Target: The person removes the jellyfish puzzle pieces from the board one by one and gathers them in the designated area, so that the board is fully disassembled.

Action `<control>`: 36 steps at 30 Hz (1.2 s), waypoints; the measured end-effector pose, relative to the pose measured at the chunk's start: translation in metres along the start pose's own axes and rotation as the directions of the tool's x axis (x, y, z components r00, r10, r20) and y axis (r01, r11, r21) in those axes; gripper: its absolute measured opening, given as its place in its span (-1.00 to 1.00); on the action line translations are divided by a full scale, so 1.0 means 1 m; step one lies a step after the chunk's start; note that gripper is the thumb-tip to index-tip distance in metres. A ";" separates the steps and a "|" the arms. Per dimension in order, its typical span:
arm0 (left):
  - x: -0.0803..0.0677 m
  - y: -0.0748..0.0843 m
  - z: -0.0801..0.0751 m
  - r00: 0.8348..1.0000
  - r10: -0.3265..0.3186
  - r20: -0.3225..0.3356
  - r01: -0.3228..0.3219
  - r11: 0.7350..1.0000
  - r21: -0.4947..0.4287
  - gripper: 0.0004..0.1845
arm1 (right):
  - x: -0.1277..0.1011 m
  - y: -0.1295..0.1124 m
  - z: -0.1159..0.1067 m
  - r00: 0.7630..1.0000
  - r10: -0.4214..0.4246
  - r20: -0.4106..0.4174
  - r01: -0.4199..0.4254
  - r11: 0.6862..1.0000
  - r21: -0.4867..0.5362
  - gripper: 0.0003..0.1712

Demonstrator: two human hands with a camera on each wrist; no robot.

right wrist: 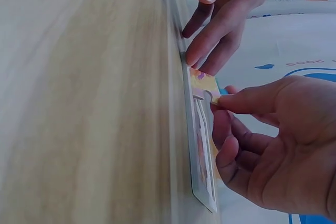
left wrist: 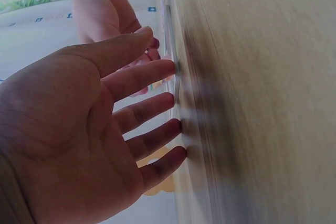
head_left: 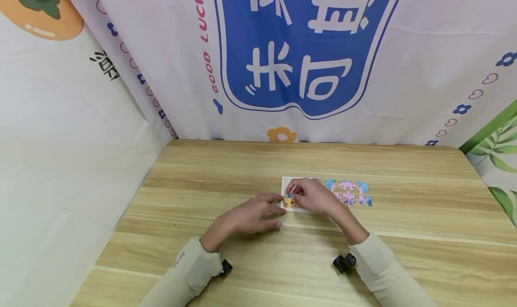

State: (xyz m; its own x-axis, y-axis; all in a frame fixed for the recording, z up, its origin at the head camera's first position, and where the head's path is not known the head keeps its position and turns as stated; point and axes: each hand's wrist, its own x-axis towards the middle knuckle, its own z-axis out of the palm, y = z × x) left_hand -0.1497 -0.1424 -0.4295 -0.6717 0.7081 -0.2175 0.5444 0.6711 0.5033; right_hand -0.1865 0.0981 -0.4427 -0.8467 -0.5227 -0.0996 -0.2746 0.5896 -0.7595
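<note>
A small white puzzle tray lies flat near the middle of the wooden table. My right hand hovers over the tray and pinches a puzzle piece between thumb and forefinger at the tray's edge. My left hand rests with straight fingers touching the table at the tray's left side. In the left wrist view the fingertips press against the tray's thin edge.
A cluster of pink and blue joined puzzle pieces lies just right of the tray. Printed cloth backdrops hang behind and to both sides of the table. Cream sleeves cover both forearms.
</note>
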 end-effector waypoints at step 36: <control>-0.001 0.000 0.003 1.000 -0.021 -0.003 0.021 1.000 -0.014 -0.54 | -0.049 0.044 -0.048 0.998 0.044 -0.046 -0.042 0.998 0.036 -0.82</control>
State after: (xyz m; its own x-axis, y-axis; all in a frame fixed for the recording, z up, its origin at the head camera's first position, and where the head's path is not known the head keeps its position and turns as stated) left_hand -0.1476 -0.1430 -0.4315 -0.6847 0.6929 -0.2259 0.5228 0.6829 0.5101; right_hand -0.1789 0.1792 -0.4410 -0.8778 -0.4677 -0.1035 -0.2220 0.5885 -0.7775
